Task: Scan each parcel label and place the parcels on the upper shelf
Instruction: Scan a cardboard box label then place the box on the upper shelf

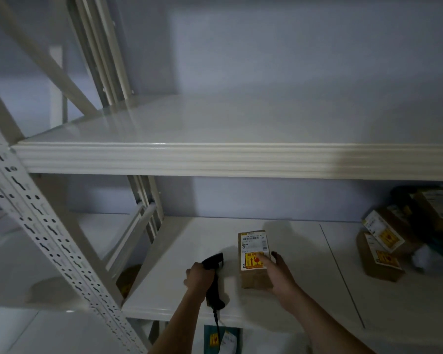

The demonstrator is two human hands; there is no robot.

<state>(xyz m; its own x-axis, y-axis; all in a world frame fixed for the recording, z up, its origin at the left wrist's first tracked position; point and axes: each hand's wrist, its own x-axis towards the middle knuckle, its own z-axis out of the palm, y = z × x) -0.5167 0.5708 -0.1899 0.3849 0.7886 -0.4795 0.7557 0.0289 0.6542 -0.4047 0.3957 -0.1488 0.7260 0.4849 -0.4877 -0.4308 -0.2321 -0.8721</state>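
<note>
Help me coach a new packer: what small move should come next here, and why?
Probably tilt the scanner in the left hand toward the barcode label on the parcel. The right hand steadies that parcel on the lower shelf, label up, and the upper shelf holds nothing in view.

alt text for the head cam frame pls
Left hand grips a black barcode scanner beside a labelled cardboard parcel held by the right hand on the lower shelf; upper shelf above, more parcels far right.

Glossy metal shelf [215, 157], cardboard parcel [255, 277]
</note>
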